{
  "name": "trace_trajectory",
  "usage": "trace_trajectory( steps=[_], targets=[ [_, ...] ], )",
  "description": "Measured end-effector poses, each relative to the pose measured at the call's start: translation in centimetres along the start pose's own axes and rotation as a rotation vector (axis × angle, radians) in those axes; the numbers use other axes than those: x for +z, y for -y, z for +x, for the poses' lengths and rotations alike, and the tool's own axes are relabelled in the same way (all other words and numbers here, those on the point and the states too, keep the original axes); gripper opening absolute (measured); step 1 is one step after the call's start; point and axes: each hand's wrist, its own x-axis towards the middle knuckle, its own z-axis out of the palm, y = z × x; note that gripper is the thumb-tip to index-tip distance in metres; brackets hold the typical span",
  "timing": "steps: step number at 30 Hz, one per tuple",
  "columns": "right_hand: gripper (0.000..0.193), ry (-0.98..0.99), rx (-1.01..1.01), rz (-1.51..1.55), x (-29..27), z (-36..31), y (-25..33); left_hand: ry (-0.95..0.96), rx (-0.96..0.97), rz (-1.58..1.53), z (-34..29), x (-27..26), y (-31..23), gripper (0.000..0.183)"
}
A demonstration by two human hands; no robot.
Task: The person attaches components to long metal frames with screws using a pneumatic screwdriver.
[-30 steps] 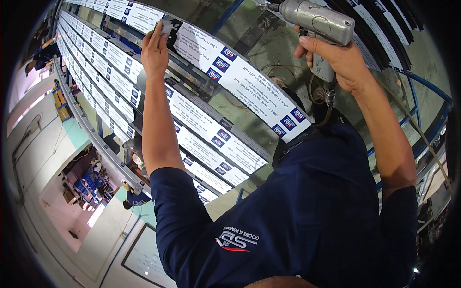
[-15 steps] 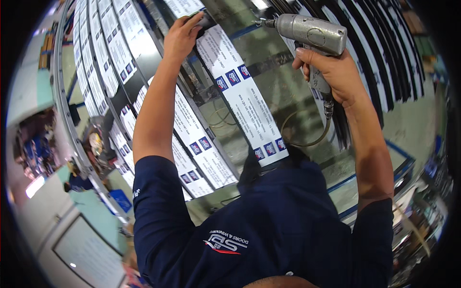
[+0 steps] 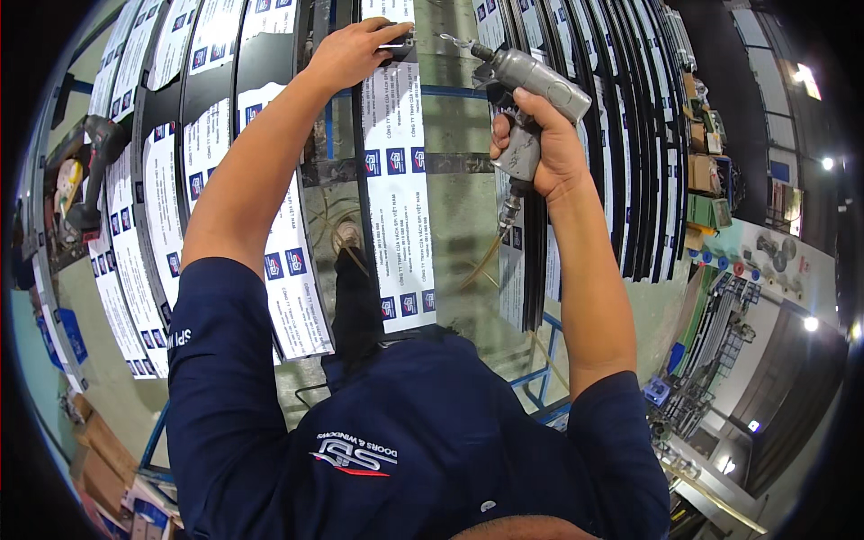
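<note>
My right hand [image 3: 551, 148] is wrapped round the pistol grip of a grey metal air drill [image 3: 531, 81]. Its thin bit points left, toward the far part of a long profile strip [image 3: 402, 234] covered in white printed film. On that strip, my left hand [image 3: 354, 54] grips a small black block [image 3: 396, 52], thumb and fingers around its edge. The fingers partly hide the block. A gap separates the drill bit from the block. From the base of the drill grip, a hose [image 3: 486, 261] hangs down.
Several film-covered strips [image 3: 211, 153] lie side by side at the left, with a dark cordless power tool [image 3: 99, 162] on them. More strips [image 3: 621, 135] stand in a dense row at the right. Blue frame bars [image 3: 544, 360] and my shoe [image 3: 346, 236] show below.
My view has turned, so the strip now runs almost straight away from me. The drill sits closer to the block, its bit still apart from it. Both hands keep their holds.
</note>
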Motion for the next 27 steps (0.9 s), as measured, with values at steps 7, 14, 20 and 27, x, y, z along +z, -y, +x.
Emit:
trace_trajectory(
  steps=[7, 14, 20, 27],
  targets=[
    [0.026, 0.000, -0.041, 0.010, -1.0, -0.8, 0.0, -0.309, -0.247, -0.454, -1.3, -4.3, -8.7, 0.046],
    [0.039, 0.114, 0.049, 0.147, -1.2, -1.6, -0.2, 0.138, -0.321, -1.299, -1.5, -4.4, -17.7, 0.033],
    [0.034, 0.116, 0.032, 0.136, -1.1, -2.2, -0.4, 0.078, -0.410, -1.636, -0.8, -2.9, -20.4, 0.023],
    [0.023, 0.064, -0.020, -0.140, -0.5, -0.8, 1.8, -0.316, -0.296, -0.795, -0.7, -1.9, -17.2, 0.031]
  ],
)
